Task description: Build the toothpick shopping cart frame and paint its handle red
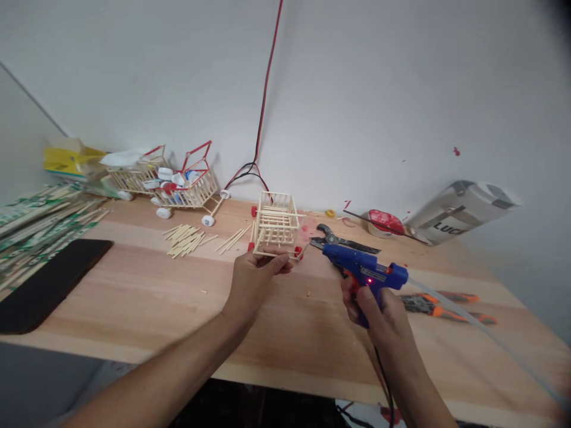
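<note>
My left hand (259, 276) is closed on the near end of a small stick-built cart (276, 223), whose basket is made of pale wooden sticks and whose wheels are red. In my right hand (377, 306) is a blue glue gun (361, 264) with a lit red light, its nozzle pointing left toward the cart but apart from it. A clear glue stick (473, 321) trails out of the gun's back. Left of the cart lie a pile of short cut sticks (185, 239) and several loose sticks (232, 239).
Two finished-looking carts (191, 187) with white wheels stand at the back left, bottle caps inside one. A black phone-like slab (53, 282) and bundled skewers (40, 223) lie left. Black pliers (348, 239), orange-handled pliers (446, 306), a red paint dish (384, 220) and a can (461, 211) occupy the right.
</note>
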{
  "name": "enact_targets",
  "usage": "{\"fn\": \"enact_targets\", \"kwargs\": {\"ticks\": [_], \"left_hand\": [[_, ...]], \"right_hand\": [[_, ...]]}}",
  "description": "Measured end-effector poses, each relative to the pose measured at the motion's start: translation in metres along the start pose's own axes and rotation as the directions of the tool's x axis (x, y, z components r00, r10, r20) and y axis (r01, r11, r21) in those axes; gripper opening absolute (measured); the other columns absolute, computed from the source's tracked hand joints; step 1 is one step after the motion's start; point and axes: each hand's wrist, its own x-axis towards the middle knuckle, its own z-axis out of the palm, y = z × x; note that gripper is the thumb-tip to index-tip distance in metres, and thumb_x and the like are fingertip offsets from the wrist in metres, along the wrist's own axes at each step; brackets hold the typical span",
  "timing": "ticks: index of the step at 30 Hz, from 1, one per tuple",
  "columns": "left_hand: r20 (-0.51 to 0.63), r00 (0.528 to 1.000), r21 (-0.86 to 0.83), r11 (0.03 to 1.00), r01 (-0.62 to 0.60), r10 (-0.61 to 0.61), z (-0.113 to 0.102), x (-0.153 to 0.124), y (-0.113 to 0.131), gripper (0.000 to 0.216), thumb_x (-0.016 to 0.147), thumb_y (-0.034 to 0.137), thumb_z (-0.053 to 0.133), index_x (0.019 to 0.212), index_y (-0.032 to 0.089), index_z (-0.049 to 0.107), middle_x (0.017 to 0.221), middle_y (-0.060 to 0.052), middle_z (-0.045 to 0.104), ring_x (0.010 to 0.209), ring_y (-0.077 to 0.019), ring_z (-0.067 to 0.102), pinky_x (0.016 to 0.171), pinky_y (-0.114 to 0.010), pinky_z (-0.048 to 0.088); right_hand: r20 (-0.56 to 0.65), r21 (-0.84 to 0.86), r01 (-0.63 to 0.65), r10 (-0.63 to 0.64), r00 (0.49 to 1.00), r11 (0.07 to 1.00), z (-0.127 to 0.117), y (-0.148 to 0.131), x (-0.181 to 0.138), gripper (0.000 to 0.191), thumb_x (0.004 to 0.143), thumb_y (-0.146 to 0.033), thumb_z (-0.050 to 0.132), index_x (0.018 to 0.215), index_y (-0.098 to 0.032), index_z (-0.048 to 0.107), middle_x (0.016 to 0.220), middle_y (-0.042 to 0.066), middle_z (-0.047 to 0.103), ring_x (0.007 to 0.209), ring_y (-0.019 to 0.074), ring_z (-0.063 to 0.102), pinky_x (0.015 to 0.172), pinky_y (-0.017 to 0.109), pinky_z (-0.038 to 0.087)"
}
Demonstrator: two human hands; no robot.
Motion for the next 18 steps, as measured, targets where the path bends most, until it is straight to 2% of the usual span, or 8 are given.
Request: {"fn": "enact_targets", "kwargs": {"ticks": [8,18], "left_hand": [[0.005,1.0,-0.019,1.0,-0.004,0.004,0.0003,0.0008,-0.0009,0.009,0.066,0.016,0.078,0.072,0.012,0.071,0.062,-0.001,0.07,0.059,-0.0103,0.066,0.064,-0.022,0.057],[0.013,1.0,-0.007,1.0,-0.016,0.016,0.0006,0.0012,-0.0013,0.008,0.067,0.016,0.077,0.071,0.012,0.071,0.063,-0.001,0.07,0.06,-0.0096,0.066,0.064,-0.019,0.056]], "right_hand": [[0.047,0.003,0.004,-0.004,0.999,1.0,-0.0025,0.0033,0.0021,0.04,0.088,-0.057,0.051,0.086,-0.017,0.055,0.063,0.001,0.053,0.05,0.0104,0.046,0.046,0.023,0.036],[0.062,-0.023,0.069,-0.067,0.996,0.997,-0.0028,0.004,0.0045,0.039,0.09,-0.055,0.048,0.081,-0.017,0.053,0.06,0.0,0.05,0.049,0.0105,0.045,0.045,0.023,0.035]]}}
